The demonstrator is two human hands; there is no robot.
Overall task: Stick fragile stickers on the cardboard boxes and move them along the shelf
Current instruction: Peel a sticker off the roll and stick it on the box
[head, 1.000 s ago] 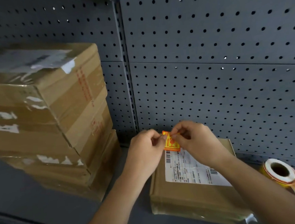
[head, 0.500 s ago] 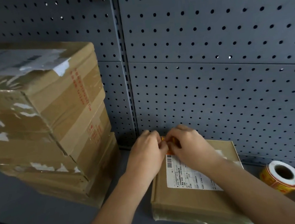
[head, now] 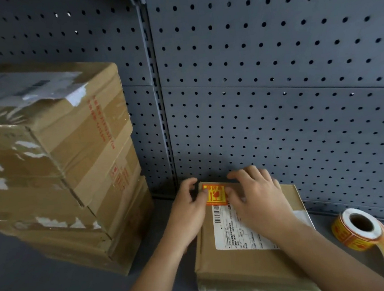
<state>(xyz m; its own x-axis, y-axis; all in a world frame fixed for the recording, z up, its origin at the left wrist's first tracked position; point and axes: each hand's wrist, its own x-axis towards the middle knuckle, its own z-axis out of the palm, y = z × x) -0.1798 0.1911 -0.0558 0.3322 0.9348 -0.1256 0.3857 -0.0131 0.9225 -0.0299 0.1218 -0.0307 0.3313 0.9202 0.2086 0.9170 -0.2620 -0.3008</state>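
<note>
A flat cardboard box (head: pixel 248 265) with a white shipping label (head: pixel 238 234) lies on the grey shelf (head: pixel 59 289). An orange-and-yellow fragile sticker (head: pixel 215 194) lies flat on the box's far left corner. My left hand (head: pixel 191 211) rests at that corner with its thumb on the sticker's left edge. My right hand (head: pixel 258 197) lies spread over the box top, fingers apart, thumb at the sticker's right edge. Neither hand holds anything.
A stack of taped cardboard boxes (head: pixel 55 162) stands on the shelf at the left. A roll of fragile stickers (head: pixel 358 230) with a loose tail lies at the right. A grey pegboard wall (head: pixel 274 91) closes the back.
The sticker was pinched between both hands above the box. Now it lies stuck flat on the box's far left corner, and both hands have opened and press on it.
</note>
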